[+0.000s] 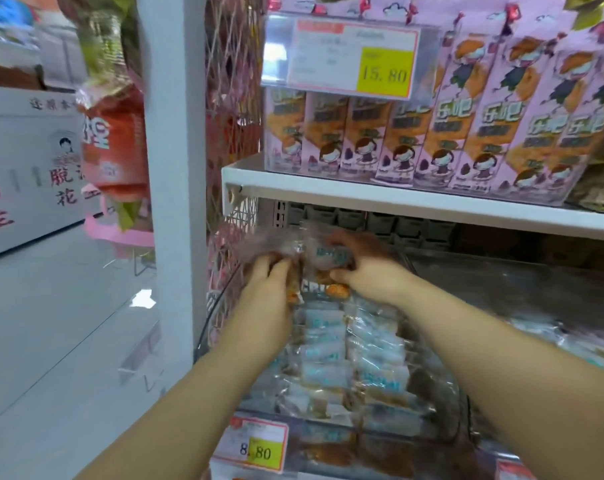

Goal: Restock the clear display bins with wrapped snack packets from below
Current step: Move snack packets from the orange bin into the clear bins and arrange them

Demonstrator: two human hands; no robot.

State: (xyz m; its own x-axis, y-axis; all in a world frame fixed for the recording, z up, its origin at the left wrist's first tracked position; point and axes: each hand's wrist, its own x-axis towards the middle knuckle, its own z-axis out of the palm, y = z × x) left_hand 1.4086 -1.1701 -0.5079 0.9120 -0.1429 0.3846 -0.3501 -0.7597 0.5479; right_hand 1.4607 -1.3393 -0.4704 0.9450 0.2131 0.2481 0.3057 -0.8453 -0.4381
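at the centre of the frame, the left grip [271, 282] and the right grip [369, 271] are both clasping a bunch of snack packets [319, 263], holding them just above the packed clear bin [210, 317] in the lower middle.

Clear display bin [207, 327]: transparent plastic walls, seated at the left end of the lower shelf, open top. Contents: snack packets [345, 358], each in clear wrap with a pale blue label over a brown snack, laid flat in two rows running from the front wall towards the rear. Held packets [314, 268]: a small cluster of the same type, above the rear of the bin, gripped between left hand [269, 282] and right hand [366, 268]; details blurred
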